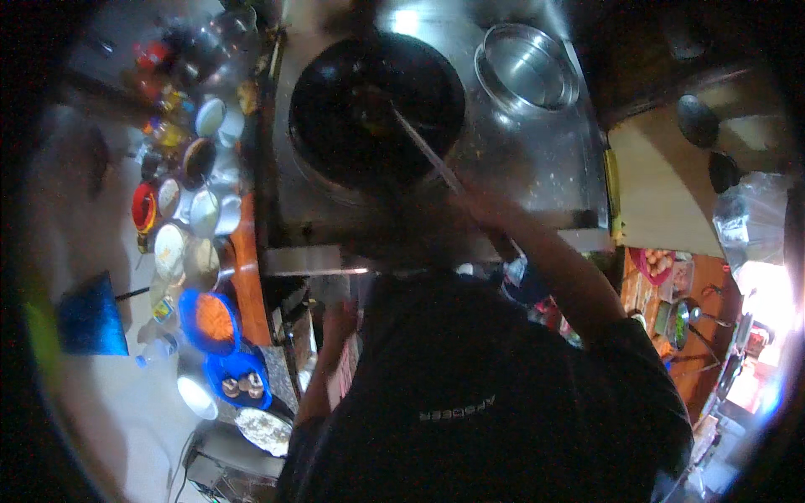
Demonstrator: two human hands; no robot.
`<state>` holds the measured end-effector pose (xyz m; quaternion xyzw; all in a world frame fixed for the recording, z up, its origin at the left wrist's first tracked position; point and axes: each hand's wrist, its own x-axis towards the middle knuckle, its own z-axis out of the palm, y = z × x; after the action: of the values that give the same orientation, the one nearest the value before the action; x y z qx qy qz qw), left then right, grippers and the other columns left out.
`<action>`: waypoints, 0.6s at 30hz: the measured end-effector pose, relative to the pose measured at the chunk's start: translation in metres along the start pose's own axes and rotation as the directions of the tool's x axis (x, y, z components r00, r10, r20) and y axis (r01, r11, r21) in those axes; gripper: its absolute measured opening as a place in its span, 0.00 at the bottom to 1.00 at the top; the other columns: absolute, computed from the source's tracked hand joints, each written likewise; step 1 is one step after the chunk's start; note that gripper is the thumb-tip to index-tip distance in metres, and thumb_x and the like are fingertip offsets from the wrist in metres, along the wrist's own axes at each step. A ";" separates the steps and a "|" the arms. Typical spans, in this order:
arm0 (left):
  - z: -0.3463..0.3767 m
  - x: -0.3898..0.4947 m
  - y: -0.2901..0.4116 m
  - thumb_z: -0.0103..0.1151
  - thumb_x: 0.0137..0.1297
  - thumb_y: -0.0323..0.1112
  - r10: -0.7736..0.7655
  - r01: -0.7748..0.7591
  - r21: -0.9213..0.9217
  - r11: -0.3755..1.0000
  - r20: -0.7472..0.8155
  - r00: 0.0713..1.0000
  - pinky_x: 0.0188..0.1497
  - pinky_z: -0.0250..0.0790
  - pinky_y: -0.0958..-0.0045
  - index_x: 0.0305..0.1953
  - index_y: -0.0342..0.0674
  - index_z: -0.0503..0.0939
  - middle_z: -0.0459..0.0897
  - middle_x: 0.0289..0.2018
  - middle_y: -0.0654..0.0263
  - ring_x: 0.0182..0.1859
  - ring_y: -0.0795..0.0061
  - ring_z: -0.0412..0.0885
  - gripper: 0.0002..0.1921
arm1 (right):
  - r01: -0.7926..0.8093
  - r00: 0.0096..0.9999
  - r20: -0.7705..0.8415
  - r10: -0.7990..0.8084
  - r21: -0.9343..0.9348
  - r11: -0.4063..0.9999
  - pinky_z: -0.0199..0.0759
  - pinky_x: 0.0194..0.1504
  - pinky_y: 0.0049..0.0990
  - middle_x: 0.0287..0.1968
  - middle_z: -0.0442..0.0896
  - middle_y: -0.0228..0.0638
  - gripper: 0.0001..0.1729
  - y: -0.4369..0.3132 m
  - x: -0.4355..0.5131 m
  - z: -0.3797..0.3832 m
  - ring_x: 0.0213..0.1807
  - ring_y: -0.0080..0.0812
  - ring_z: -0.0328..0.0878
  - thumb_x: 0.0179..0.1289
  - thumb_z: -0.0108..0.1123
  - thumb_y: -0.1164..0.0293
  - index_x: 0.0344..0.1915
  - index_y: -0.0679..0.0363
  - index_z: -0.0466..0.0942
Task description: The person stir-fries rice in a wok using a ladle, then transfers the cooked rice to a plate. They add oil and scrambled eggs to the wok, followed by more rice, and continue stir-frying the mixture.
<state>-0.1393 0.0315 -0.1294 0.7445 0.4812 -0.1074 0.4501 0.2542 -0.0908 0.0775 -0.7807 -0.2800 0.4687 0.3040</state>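
Note:
A large dark wok [327, 144] sits on the steel stove top [534, 170] before me. My right hand [478, 204] is closed around the long handle of a metal cooking utensil [427, 148]. The utensil slants down to the left into the wok, where its head is lost in the dark. What lies in the wok is too dim to make out. Low at my left side hangs my left hand [339, 317], below the stove's front edge [302, 259]. It is blurred and shadowed, so its fingers cannot be read.
Steel basins [528, 69] stand right of the wok. Along the left are lidded containers [170, 251], a blue basin of orange shreds [214, 317] and another blue basin [217, 374] holding mushroom-like pieces. A pink bowl of eggs [657, 264] rests on the orange table [698, 371] at right.

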 end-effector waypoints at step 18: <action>-0.070 0.025 0.252 0.54 0.65 0.46 0.539 -0.539 0.097 0.836 0.032 0.842 0.48 0.72 0.65 0.54 0.37 0.73 0.78 0.44 0.56 0.46 0.61 0.78 0.22 | 0.280 0.959 0.030 -0.283 -0.285 0.917 0.76 0.37 0.41 0.39 0.82 0.48 0.20 0.002 0.034 0.056 0.37 0.46 0.82 0.68 0.50 0.59 0.53 0.58 0.73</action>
<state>0.0595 0.0682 0.0391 0.8716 0.2454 -0.0019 0.4243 0.2175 -0.0552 0.0360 -0.7708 -0.4524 0.3701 0.2535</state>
